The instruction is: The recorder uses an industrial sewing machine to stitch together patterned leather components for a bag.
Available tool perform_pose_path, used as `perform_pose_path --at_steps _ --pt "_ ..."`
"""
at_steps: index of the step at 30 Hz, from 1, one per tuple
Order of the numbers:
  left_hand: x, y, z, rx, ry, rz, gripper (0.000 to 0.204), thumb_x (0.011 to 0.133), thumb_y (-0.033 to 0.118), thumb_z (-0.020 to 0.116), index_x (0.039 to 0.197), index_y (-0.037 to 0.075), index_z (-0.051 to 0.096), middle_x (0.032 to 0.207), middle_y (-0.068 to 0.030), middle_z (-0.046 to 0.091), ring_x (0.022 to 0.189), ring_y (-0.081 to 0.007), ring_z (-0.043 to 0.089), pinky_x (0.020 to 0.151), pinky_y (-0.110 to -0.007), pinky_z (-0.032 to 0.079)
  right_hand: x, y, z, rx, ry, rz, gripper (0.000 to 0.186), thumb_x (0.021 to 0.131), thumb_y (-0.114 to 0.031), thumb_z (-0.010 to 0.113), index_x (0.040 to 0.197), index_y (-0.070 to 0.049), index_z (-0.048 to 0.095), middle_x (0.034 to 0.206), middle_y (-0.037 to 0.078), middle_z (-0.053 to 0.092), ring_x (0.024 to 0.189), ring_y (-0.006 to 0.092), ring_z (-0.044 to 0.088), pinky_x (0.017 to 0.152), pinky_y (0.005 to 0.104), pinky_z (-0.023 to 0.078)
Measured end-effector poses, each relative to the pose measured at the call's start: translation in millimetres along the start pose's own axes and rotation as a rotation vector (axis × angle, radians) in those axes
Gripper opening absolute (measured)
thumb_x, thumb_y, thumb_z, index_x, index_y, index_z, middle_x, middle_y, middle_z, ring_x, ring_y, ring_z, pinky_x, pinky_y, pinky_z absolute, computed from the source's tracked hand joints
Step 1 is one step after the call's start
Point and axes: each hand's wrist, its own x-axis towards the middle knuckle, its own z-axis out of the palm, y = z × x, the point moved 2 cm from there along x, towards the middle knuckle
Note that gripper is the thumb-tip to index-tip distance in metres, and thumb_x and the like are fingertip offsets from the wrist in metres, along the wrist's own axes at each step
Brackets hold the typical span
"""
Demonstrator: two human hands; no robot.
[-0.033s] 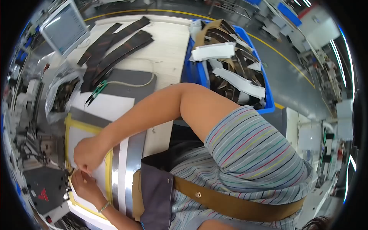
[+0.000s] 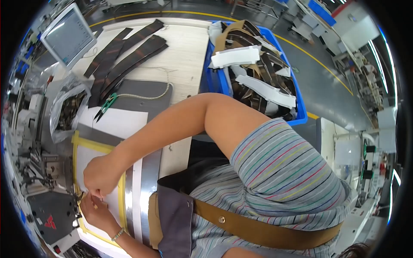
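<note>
My right hand point(image 2: 102, 176) is closed, its fingertips pinched together just above my left hand point(image 2: 99, 213). My left hand's fingers are also pinched, meeting the right fingertips beside the sewing machine head point(image 2: 51, 215). Whatever thread or small piece they hold is hidden by the fingers. Both hands hover close over a white work plate edged with yellow tape point(image 2: 123, 206). A beaded bracelet point(image 2: 117, 234) circles my left wrist. Farther off, green-handled thread snips point(image 2: 107, 104) lie beside a white sheet point(image 2: 124, 122), with a cord running from them.
Dark strips of fabric point(image 2: 129, 60) lie on the pale table point(image 2: 187, 47). A blue crate point(image 2: 301, 116) on the right holds brown and white pieces. At the left are a plastic bag point(image 2: 64, 107) and a monitor point(image 2: 69, 36). A metal strip point(image 2: 150, 185) runs along the near edge.
The view has shifted slightly. Both hands stay pinched together at the same place by the machine head.
</note>
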Motion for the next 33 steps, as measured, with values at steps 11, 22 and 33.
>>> perform_pose_path --at_steps 11,22,33 --pt "10.8 50.0 -67.5 -0.327 -0.067 -0.109 0.035 0.099 0.007 0.069 0.134 0.006 0.070 0.105 -0.0094 0.076 0.085 -0.0159 0.068 0.067 -0.031 0.055 -313.1 -92.3 -243.4 -0.663 0.556 0.759 0.034 0.089 -0.029 0.075 0.116 -0.009 0.077 0.110 0.011 0.076 0.103 0.0306 0.072 0.088 0.0386 0.056" --pt "38.2 162.5 -98.3 -0.658 -0.383 0.329 0.028 0.090 -0.002 0.070 0.118 0.001 0.074 0.098 -0.0087 0.076 0.087 -0.0160 0.069 0.070 -0.029 0.050 -420.0 -71.5 -269.6 -0.507 0.352 0.988 0.017 0.098 -0.021 0.068 0.099 -0.004 0.066 0.093 0.002 0.067 0.085 0.0159 0.061 0.080 0.0306 0.048" --pt "78.6 237.3 -45.1 -1.180 -0.129 0.263 0.102 0.081 0.024 0.091 0.162 0.005 0.033 0.151 -0.0182 0.054 0.138 -0.0280 0.053 0.111 -0.042 0.044 -241.7 -90.5 -282.8 0.603 0.647 0.268 0.035 0.109 -0.031 0.056 0.126 -0.001 0.057 0.093 -0.002 0.061 0.067 0.0035 0.051 0.066 0.0236 0.047"
